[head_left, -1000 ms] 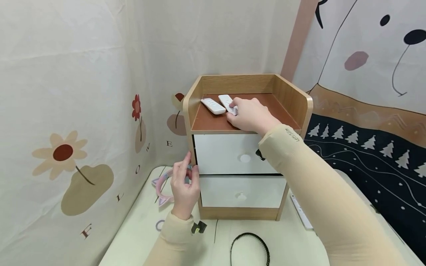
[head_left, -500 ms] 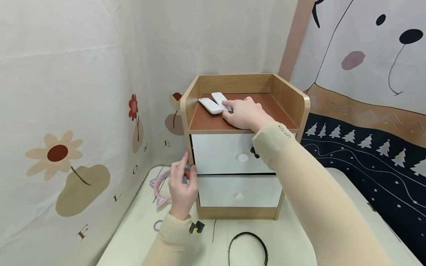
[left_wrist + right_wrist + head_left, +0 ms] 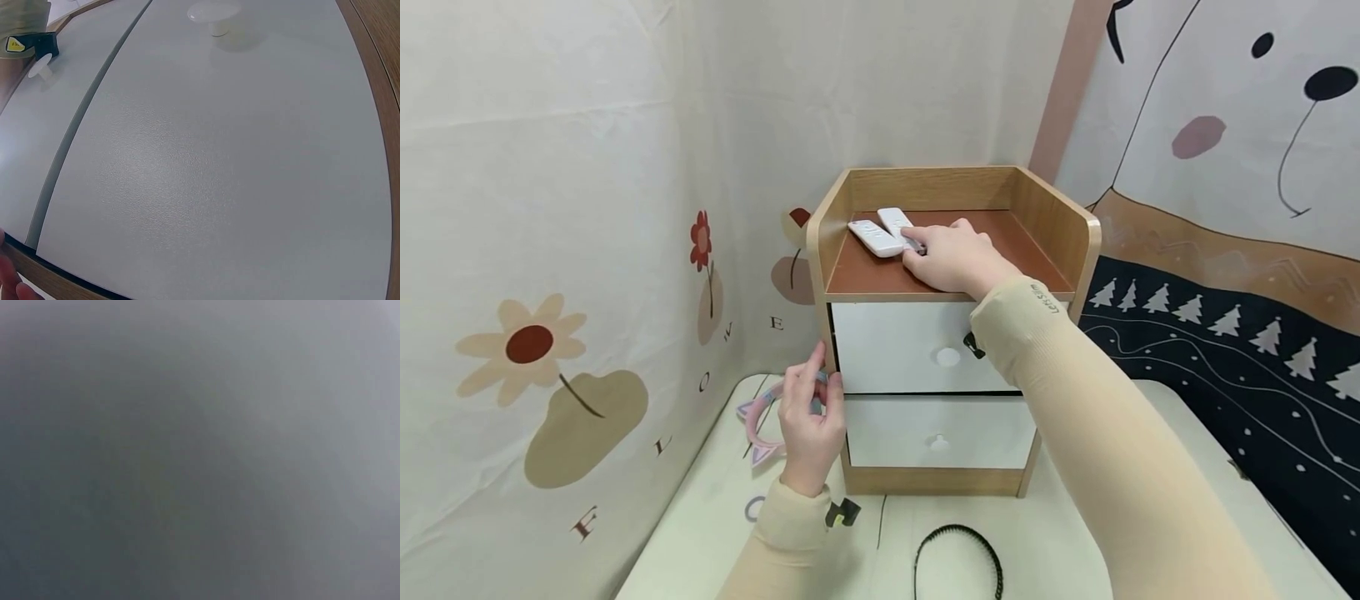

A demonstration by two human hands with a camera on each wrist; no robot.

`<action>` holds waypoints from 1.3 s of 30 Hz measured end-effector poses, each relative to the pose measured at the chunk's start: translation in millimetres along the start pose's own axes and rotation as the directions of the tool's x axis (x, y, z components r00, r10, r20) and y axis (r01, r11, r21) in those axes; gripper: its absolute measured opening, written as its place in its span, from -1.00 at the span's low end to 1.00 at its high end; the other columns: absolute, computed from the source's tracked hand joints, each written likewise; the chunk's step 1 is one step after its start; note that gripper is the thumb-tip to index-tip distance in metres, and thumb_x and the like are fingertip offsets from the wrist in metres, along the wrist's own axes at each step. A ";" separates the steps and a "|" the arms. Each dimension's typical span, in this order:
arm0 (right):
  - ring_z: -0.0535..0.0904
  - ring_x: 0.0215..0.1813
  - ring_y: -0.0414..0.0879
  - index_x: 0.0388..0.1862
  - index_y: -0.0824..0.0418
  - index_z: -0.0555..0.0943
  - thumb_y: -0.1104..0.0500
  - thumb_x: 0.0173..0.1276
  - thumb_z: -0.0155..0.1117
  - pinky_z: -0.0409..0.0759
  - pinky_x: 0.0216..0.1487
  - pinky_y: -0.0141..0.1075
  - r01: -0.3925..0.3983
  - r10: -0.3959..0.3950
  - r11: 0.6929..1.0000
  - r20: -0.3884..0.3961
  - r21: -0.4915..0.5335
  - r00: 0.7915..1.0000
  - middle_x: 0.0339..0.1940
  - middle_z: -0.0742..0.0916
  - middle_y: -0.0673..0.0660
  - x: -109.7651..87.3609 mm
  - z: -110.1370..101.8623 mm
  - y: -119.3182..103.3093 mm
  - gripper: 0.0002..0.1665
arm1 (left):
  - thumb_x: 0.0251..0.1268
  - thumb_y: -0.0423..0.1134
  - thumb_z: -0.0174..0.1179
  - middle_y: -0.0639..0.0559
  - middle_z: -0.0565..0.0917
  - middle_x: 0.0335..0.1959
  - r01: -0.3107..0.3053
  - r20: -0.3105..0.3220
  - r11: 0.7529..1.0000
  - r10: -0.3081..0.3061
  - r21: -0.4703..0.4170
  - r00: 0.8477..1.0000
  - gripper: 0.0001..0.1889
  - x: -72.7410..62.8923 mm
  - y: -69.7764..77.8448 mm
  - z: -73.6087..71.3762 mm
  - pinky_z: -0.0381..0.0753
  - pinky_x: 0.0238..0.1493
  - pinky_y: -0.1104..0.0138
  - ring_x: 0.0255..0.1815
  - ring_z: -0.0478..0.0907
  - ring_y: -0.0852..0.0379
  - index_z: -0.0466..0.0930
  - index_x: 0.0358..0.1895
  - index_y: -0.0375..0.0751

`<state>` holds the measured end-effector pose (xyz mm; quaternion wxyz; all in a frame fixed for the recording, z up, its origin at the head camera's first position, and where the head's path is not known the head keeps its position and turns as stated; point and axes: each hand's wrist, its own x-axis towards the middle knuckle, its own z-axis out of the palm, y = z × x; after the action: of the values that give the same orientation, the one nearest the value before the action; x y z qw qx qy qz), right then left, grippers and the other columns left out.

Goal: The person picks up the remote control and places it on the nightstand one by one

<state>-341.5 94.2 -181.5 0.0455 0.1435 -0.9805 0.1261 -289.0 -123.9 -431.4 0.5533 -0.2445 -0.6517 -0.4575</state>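
A small wooden cabinet with two white drawers stands on the table, its raised sides framing a brown top. Two white remote controls lie at the top's left: the left remote control is free, and the other remote control is right beside it. My right hand pinches the near end of that second one between thumb and index finger. Against the cabinet's left side rest the fingers of my left hand; in the left wrist view only its fingertips show. The right wrist view is a grey blur.
A pink cat-ear headband lies left of the cabinet, behind my left hand. Nearer on the table are a small purple ring and a black headband. Round white knobs stick out from the drawers.
My right hand has shifted the second remote control left, close against the first one. Over the last half second nothing has visibly moved. The left hand stays at the cabinet's side.
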 end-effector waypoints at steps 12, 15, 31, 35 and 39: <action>0.24 0.65 0.19 0.81 -0.26 0.24 -0.18 0.69 -0.12 0.27 0.55 0.20 0.018 -0.018 1.000 -0.003 -0.012 1.000 0.79 0.42 0.00 -0.2 0.5 -3.4 -0.25 | 0.38 -0.63 0.29 -0.30 0.58 -0.20 0.000 -0.011 1.000 0.000 0.013 1.000 -0.42 0.9 1.7 -2.7 0.46 -0.45 0.42 -0.49 0.43 0.12 0.59 0.47 -0.39; 0.24 0.64 0.19 0.83 -0.25 0.20 -0.18 0.69 -0.13 0.27 0.56 0.20 0.020 -0.020 1.000 -0.005 -0.017 1.000 0.80 0.40 0.00 -0.4 0.7 -3.1 -0.23 | 0.38 -0.63 0.29 -0.30 0.58 -0.20 -0.002 -0.010 1.000 0.003 0.012 1.000 -0.42 1.1 1.3 -2.8 0.46 -0.44 0.42 -0.48 0.43 0.12 0.59 0.47 -0.40; 0.33 0.59 0.26 0.83 -0.19 0.18 -0.25 0.68 -0.07 0.30 0.50 0.25 0.030 -0.034 0.999 -0.083 -0.043 0.996 0.74 0.48 0.11 -14.2 4.6 1.5 -0.19 | 0.36 -0.65 0.29 -0.30 0.59 -0.21 -0.020 -0.003 1.000 0.020 0.002 1.000 -0.41 -0.8 2.2 -3.5 0.49 -0.43 0.42 -0.49 0.45 0.11 0.58 0.46 -0.43; 0.37 0.53 0.27 0.79 -0.19 0.28 -0.25 0.67 0.00 0.30 0.51 0.24 0.033 -0.036 0.999 -0.114 -0.026 0.993 0.69 0.54 0.10 -19.5 5.3 3.8 -0.23 | 0.35 -0.66 0.30 -0.30 0.59 -0.20 -0.024 0.001 1.000 0.024 0.002 1.000 -0.41 -0.2 2.0 -4.0 0.49 -0.44 0.42 -0.49 0.45 0.11 0.58 0.46 -0.43; 0.39 0.49 0.27 0.73 -0.14 0.38 -0.23 0.65 0.09 0.31 0.56 0.21 0.058 -0.053 0.998 -0.151 0.029 0.987 0.62 0.61 0.10 -25.7 5.0 7.2 -0.27 | 0.36 -0.65 0.30 -0.31 0.59 -0.20 -0.022 0.002 1.000 0.022 0.006 1.000 -0.41 1.4 2.0 -5.2 0.50 -0.43 0.43 -0.49 0.46 0.10 0.58 0.47 -0.43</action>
<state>-319.3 106.5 -191.2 0.1201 0.1617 -0.9677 0.1515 -285.2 -127.8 -429.6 0.5582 -0.2505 -0.6509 -0.4493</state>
